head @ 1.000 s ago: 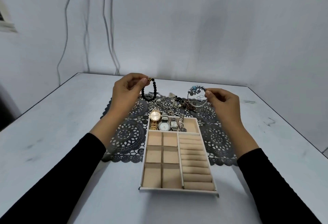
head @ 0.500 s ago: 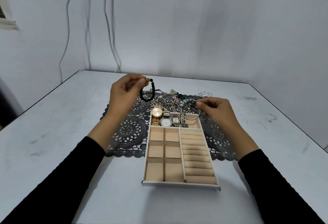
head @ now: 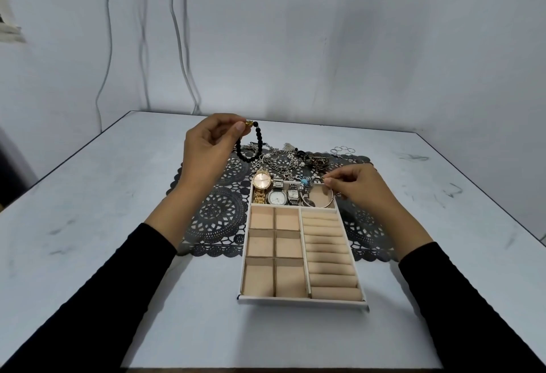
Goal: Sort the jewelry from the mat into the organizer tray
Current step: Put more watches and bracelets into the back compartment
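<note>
Starting at the left: our left hand (head: pixel 206 148) hasn't really moved in the last second. It's still up over the mat (head: pixel 218 219), past the far-left corner of the organizer tray (head: pixel 301 302), pinching the black bead bracelet (head: pixel 256 151) by its gold end so the loop hangs free.

The real change is further right. The watches (head: pixel 261 180) sit in the tray's long far compartment. The silver charm bangle (head: pixel 320 204), which a second ago we held in the air beyond the tray's far edge, is now down in the right end of that same compartment, just beside the watches. Our right hand (head: pixel 360 186) still pinches its rim at the tray's far-right corner.

Hard to tell from this angle if the bangle is fully resting on the lining yet. Either way that piece looks basically placed, so we'd guess letting go comes next, then the bead bracelet. The tangle of chains (head: pixel 289 159) still waits on the mat behind the tray.
</note>
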